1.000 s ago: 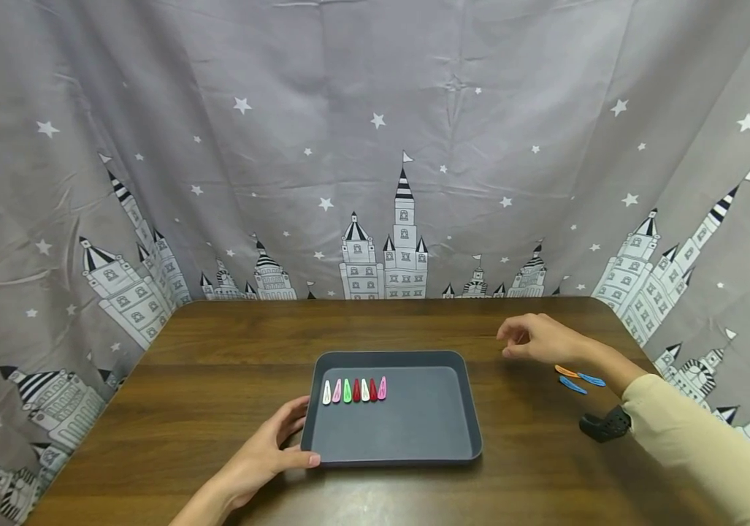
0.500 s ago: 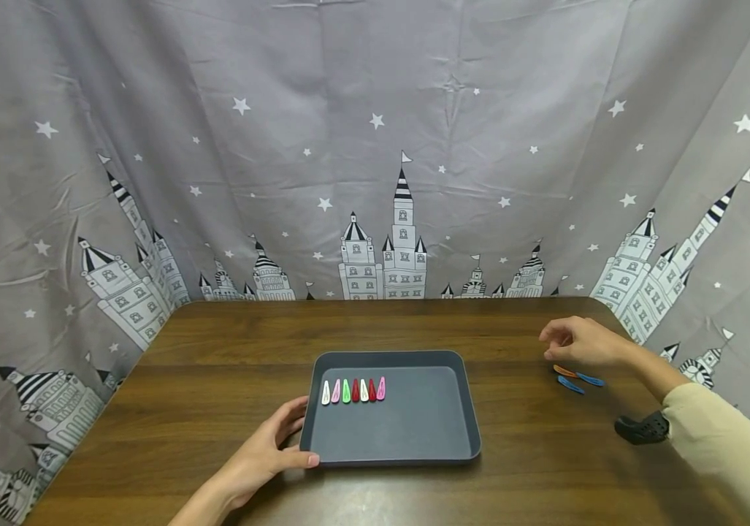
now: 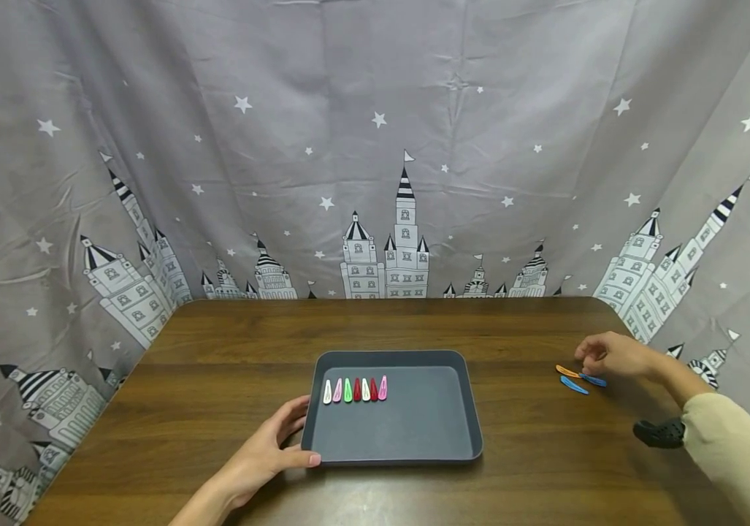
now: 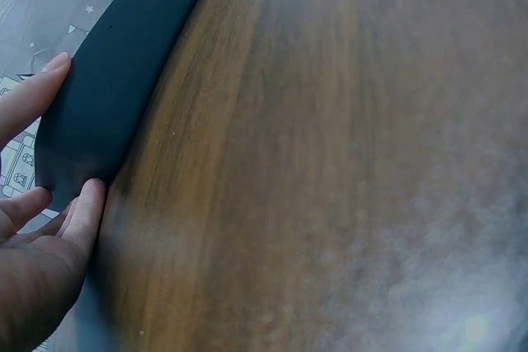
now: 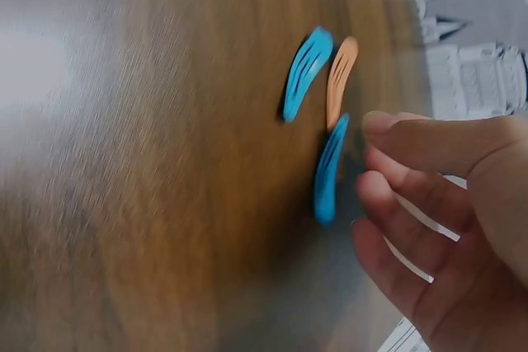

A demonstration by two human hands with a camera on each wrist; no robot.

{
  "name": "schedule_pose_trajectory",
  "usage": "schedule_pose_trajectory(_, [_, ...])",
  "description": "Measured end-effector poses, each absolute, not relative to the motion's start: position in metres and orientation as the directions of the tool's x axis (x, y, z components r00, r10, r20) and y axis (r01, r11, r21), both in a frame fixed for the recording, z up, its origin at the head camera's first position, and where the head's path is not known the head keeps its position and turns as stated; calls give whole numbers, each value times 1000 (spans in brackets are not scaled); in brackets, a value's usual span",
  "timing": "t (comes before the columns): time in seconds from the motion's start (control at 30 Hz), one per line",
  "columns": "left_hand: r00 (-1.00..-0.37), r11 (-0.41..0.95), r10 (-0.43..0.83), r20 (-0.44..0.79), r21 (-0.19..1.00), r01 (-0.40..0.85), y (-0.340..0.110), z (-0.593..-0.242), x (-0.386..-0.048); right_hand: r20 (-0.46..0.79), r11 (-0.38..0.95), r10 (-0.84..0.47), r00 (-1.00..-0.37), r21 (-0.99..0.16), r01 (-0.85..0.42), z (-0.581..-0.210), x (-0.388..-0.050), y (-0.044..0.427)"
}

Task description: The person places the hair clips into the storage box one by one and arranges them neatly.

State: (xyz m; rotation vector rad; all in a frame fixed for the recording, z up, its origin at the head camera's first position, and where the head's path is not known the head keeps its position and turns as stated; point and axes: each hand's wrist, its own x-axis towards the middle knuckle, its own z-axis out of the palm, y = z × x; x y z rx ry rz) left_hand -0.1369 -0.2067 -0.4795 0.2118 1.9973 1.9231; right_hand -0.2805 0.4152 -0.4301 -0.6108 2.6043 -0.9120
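A dark grey tray (image 3: 407, 424) carries a row of several snap hair clips (image 3: 357, 389) in white, pink, green and red along its upper left. My left hand (image 3: 276, 446) holds the tray's near left corner, thumb at the front wall and fingers along the left side; the left wrist view shows its fingertips on the tray wall (image 4: 111, 72). On the right, my right hand (image 3: 618, 356) hovers beside an orange hair clip (image 5: 341, 76) and two blue ones, the nearer blue clip (image 5: 330, 175) just off its fingertips. Its fingers are loosely bent around nothing.
The brown wooden table (image 3: 236, 343) extends around the tray, with a grey castle-print curtain (image 3: 375, 146) behind its far edge. A black wrist device (image 3: 660, 433) sits at the right sleeve. The second blue clip (image 5: 308, 72) lies beside the orange one.
My right hand has moved right, from left of the loose clips to a spot low over them. The left hand and the tray have stayed in place.
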Motion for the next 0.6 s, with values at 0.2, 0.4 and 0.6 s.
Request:
schedule_pose_trajectory(0.2, [-923, 58, 355, -149, 989, -138, -207, -479, -137, -169, 671, -494, -853, -698, -250, -446, -279, 427])
schedule_pose_trajectory(0.4, [-923, 56, 357, -144, 990, -133, -208, -480, -137, -140, 713, -479, -866, -638, -291, -450, -280, 427])
schedule_pose_trajectory(0.6, [-922, 46, 363, -132, 991, -124, -208, -481, -135, -132, 729, -464, -876, -619, -293, -450, -277, 427])
